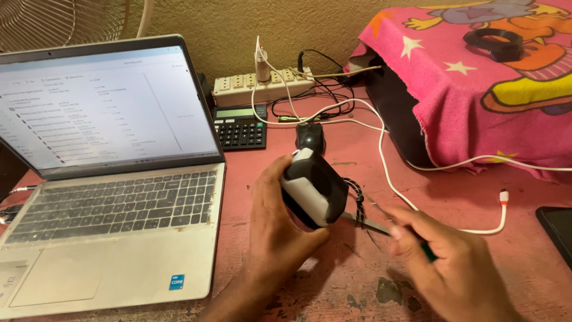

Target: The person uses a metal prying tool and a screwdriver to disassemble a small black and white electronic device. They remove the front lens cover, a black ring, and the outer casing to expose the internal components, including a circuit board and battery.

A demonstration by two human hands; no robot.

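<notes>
Left hand: we hold one small black-and-white device in our left hand, fingers wrapped around its lower side, thumb under it; it is raised just above the table, tilted.
Right hand: our right hand is closed in a pinch around one screwdriver with a green handle; its metal tip touches the lower edge of the device.
Cord: one braided black cord hangs from the device's right side, just beside the screwdriver shaft.
Table: one worn pink table bears everything.
Laptops: one, open, silver, screen lit, on the left.
Calculators: one, black, just right of the laptop screen.
Mice: one, black, behind the device.
Power strip: one, cream, against the wall; we count one white charger and one black plug seated in its sockets, the rest look free.
Cables: one white cable runs across the table to a loose end at the right.
Covered box: one dark box lies under a pink cartoon cloth; what is in it we cannot tell.
On the cloth: one black ring-shaped thing.
Right edge: one dark flat slab, partly cut off.
</notes>
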